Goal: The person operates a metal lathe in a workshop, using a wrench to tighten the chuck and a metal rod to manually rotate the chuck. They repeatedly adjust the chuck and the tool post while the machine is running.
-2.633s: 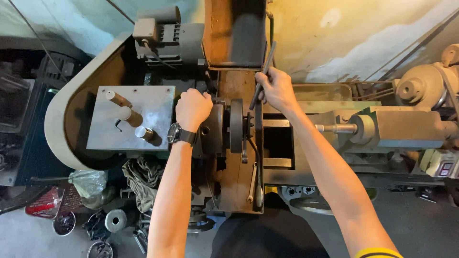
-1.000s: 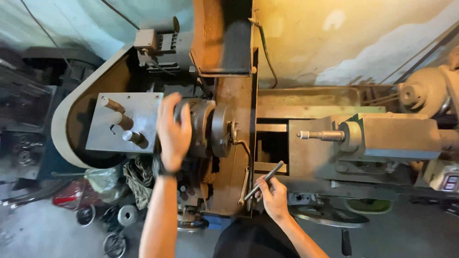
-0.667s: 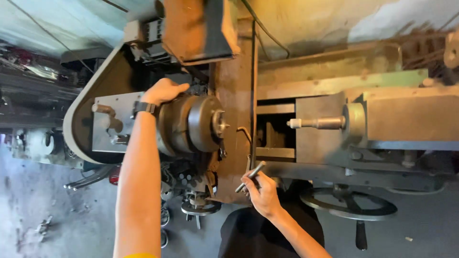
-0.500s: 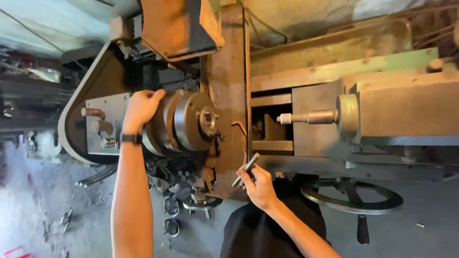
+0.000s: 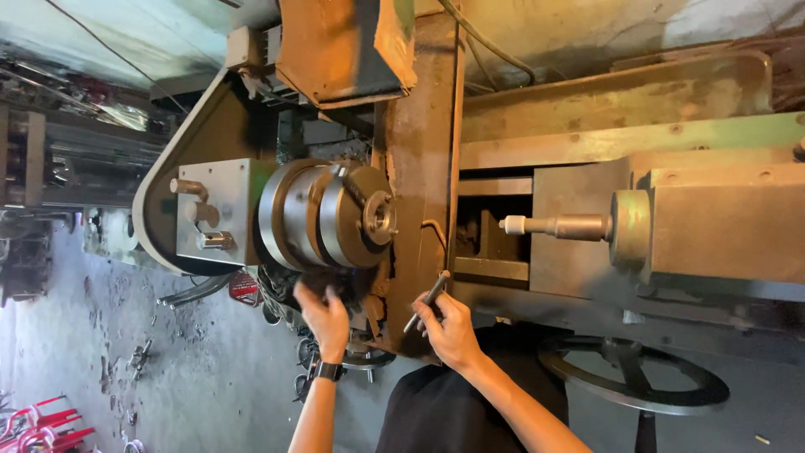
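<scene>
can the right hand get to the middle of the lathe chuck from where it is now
Probably yes. The right hand, holding a slim metal rod, sits just below the chuck, and nothing shows between them.

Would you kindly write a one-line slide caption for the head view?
At a worn lathe, the left hand reaches under the chuck while the right hand holds a slim metal rod.

1. Chuck (image 5: 331, 216): mounted on the headstock (image 5: 214, 210), which lies to its left.
2. Tailstock (image 5: 713, 222): well apart to the right, its centre (image 5: 553, 226) pointing toward the chuck.
3. Handwheel (image 5: 633, 377): below the tailstock.
4. Left hand (image 5: 323, 315): just under the chuck.
5. Right hand (image 5: 453, 331): right of the left hand, holding a metal rod (image 5: 428, 300) beside the lathe bed's near edge.
</scene>
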